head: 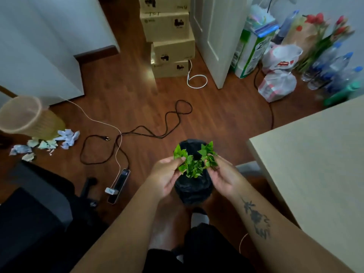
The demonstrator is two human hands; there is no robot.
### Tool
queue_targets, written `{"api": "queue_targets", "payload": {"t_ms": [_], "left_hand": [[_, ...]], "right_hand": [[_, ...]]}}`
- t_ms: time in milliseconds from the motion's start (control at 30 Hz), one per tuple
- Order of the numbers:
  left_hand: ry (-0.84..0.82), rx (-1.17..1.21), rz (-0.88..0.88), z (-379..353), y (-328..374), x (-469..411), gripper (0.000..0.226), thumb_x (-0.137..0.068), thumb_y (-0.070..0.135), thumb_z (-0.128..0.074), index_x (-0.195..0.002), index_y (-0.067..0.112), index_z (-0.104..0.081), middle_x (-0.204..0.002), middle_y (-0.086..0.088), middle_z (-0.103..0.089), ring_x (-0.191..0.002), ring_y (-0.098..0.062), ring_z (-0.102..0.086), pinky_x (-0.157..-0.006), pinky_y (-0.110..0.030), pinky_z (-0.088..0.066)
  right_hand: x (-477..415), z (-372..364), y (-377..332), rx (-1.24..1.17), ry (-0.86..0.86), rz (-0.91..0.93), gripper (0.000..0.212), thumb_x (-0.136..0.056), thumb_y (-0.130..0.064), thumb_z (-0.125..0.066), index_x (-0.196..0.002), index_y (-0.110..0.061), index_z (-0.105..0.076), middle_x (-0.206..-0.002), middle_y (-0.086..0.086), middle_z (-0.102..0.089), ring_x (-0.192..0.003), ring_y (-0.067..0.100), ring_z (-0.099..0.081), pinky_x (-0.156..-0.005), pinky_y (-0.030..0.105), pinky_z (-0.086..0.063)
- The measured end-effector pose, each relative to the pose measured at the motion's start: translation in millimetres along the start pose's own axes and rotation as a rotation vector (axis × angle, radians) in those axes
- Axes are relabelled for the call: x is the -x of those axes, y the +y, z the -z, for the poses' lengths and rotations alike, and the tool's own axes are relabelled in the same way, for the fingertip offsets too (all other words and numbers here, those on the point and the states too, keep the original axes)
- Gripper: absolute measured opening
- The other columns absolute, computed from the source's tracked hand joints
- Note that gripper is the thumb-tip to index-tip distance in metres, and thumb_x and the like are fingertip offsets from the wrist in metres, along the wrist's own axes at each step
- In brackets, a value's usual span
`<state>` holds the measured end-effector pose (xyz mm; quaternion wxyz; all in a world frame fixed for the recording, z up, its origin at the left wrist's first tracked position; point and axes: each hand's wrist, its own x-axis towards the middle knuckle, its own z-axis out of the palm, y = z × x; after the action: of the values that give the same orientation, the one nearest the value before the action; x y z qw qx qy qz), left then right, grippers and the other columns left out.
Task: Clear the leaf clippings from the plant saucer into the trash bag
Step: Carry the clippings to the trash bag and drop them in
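Fingers point(178, 160) pinch leaf clippings point(192, 166) | apparently over trash bag point(193, 191) | table point(315, 164) right

Bright green leaf clippings point(194, 162), black trash bag point(193, 191), reddish-brown wood-grain floor point(137, 99).

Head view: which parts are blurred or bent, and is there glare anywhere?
In the head view, the leaf clippings at centre are fairly sharp; the basket at the left edge and the flowers at the right edge are smeared; the walls and table edge lean from wide-angle distortion; a soft glare lies on the floor by the cardboard boxes; light is dim overall.
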<state>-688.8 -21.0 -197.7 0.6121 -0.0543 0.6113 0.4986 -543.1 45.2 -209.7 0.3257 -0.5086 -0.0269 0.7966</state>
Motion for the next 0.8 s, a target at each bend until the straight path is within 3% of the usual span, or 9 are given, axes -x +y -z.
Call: {"api": "queue_targets", "payload": {"t_ms": [100,267,333,400,467,633,667,733,800], "left_hand": [[0.005,0.018,0.004,-0.1,-17.6,-42.9,0.015,-0.091,0.002,-0.062,-0.103,-0.002,-0.068,-0.091,-0.011,-0.076,-0.076,-0.012,-0.074,-0.066,-0.018,-0.058],[0.029,0.022,0.013,7.1,-49.9,-114.4,0.009,-0.091,-0.001,-0.061,-0.095,-0.004,-0.067,-0.080,-0.011,-0.075,-0.071,-0.016,-0.072,-0.060,-0.020,-0.057],[0.077,-0.036,0.037,10.8,-63.2,-138.1,0.006,-0.090,-0.001,-0.061,-0.091,-0.003,-0.066,-0.073,-0.010,-0.074,-0.062,-0.014,-0.071,-0.053,-0.019,-0.055],[0.145,-0.147,0.062,16.1,-79.8,-164.4,0.004,-0.090,0.000,-0.062,-0.088,-0.002,-0.065,-0.073,-0.012,-0.069,-0.050,-0.011,-0.067,-0.045,-0.018,-0.052],[0.191,-0.238,0.066,21.0,-93.4,-185.3,0.008,-0.090,0.002,-0.063,-0.096,-0.003,-0.063,-0.078,-0.013,-0.066,-0.053,-0.014,-0.065,-0.044,-0.018,-0.051],[0.082,-0.458,0.049,24.8,-104.1,-202.7,0.005,-0.094,0.015,-0.061,-0.095,0.015,-0.065,-0.085,0.000,-0.066,-0.069,-0.007,-0.063,-0.050,-0.011,-0.049],[0.043,-0.505,0.045,25.2,-101.9,-202.7,0.014,-0.095,0.019,-0.060,-0.107,0.016,-0.065,-0.095,0.000,-0.067,-0.077,-0.006,-0.065,-0.056,-0.012,-0.050],[0.024,-0.655,0.010,30.0,-97.5,-204.3,0.041,-0.095,0.022,-0.060,-0.134,0.010,-0.054,-0.123,-0.003,-0.061,-0.106,-0.014,-0.063,-0.084,-0.021,-0.050],[0.058,-0.783,-0.068,32.4,-87.4,-200.7,0.035,-0.095,0.020,-0.060,-0.128,0.007,-0.060,-0.123,-0.009,-0.063,-0.111,-0.022,-0.060,-0.095,-0.031,-0.048]], "right_hand": [[-52.4,15.0,12.2,0.054,0.026,-0.047,0.022,-0.096,-0.003,-0.050,-0.113,0.005,-0.061,-0.100,0.018,-0.067,-0.076,0.015,-0.071,-0.065,0.022,-0.060],[-131.5,39.9,35.4,0.159,0.118,-0.076,0.019,-0.094,-0.002,-0.051,-0.109,0.004,-0.061,-0.104,0.019,-0.067,-0.091,0.021,-0.065,-0.094,0.029,-0.051],[-157.7,50.5,44.4,0.246,0.186,-0.094,0.016,-0.093,-0.001,-0.052,-0.105,0.001,-0.062,-0.102,0.016,-0.067,-0.092,0.020,-0.064,-0.101,0.030,-0.046],[-183.9,64.7,56.1,0.335,0.258,-0.111,0.023,-0.090,0.000,-0.055,-0.112,0.001,-0.061,-0.114,0.017,-0.066,-0.104,0.023,-0.063,-0.104,0.034,-0.046],[-202.5,75.3,64.7,0.396,0.309,-0.111,0.030,-0.088,0.000,-0.059,-0.118,-0.001,-0.060,-0.120,0.017,-0.064,-0.111,0.026,-0.062,-0.103,0.037,-0.047],[-203.1,74.2,63.8,0.535,0.217,-0.148,0.029,-0.094,-0.011,-0.056,-0.123,-0.008,-0.055,-0.109,0.008,-0.064,-0.101,0.021,-0.061,-0.092,0.033,-0.046],[-200.7,73.6,62.3,0.574,0.204,-0.128,0.031,-0.095,-0.013,-0.055,-0.126,-0.009,-0.053,-0.107,0.006,-0.061,-0.095,0.018,-0.058,-0.088,0.031,-0.043],[-195.3,74.2,59.1,0.719,0.221,-0.055,0.037,-0.094,-0.016,-0.056,-0.131,-0.012,-0.051,-0.111,0.006,-0.059,-0.091,0.016,-0.054,-0.085,0.029,-0.041],[-188.2,72.6,54.5,0.909,0.248,0.053,0.030,-0.092,-0.018,-0.059,-0.122,-0.015,-0.059,-0.109,0.006,-0.062,-0.093,0.019,-0.057,-0.084,0.032,-0.047]]}}
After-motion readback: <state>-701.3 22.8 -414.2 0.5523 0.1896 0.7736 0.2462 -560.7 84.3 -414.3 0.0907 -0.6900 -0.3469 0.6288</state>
